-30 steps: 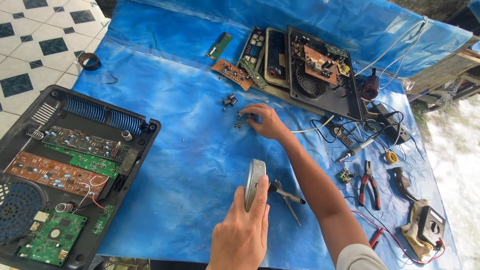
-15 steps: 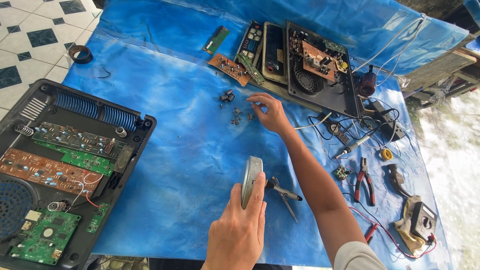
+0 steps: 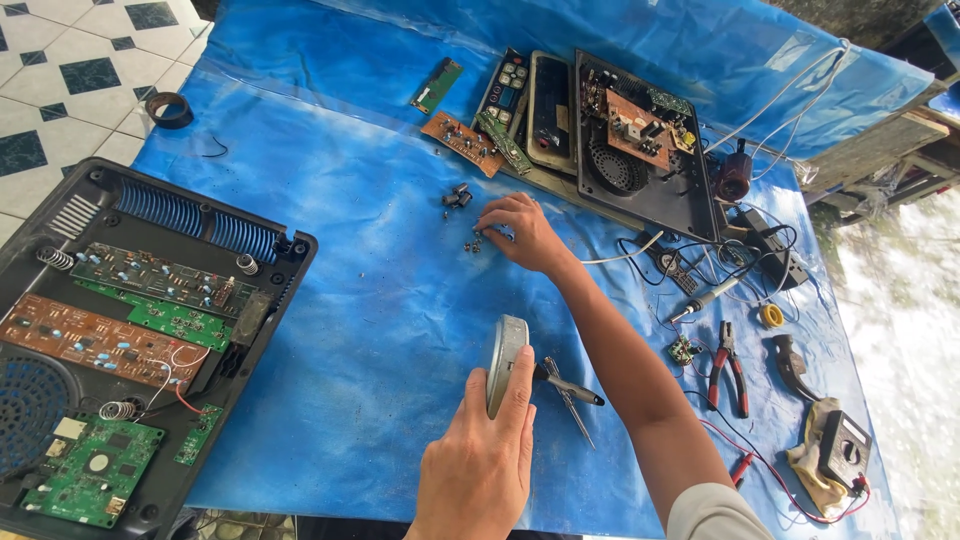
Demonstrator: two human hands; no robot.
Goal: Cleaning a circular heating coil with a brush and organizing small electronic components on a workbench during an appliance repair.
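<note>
While left hand (image 3: 480, 465) gripped grey disc (image 3: 503, 362) at lower centre, right hand (image 3: 522, 232) fingers (image 3: 487, 222) pinched small screws (image 3: 472, 241) at frame centre

The disc (image 3: 503, 362) is a flat, round, grey metal piece, held upright on its edge so that only the thin rim and a sliver of one face show. It stands just above the blue sheet, near the front middle, with a thumb along its right side and fingers behind it. The screws (image 3: 472, 241) are a few tiny dark pieces lying loose on the sheet, farther back, close together in a small scatter; fingertips touch the ones nearest the right. Just behind them lies a small dark cluster of parts (image 3: 457, 196), apart from the screws and touched by nothing.
</note>
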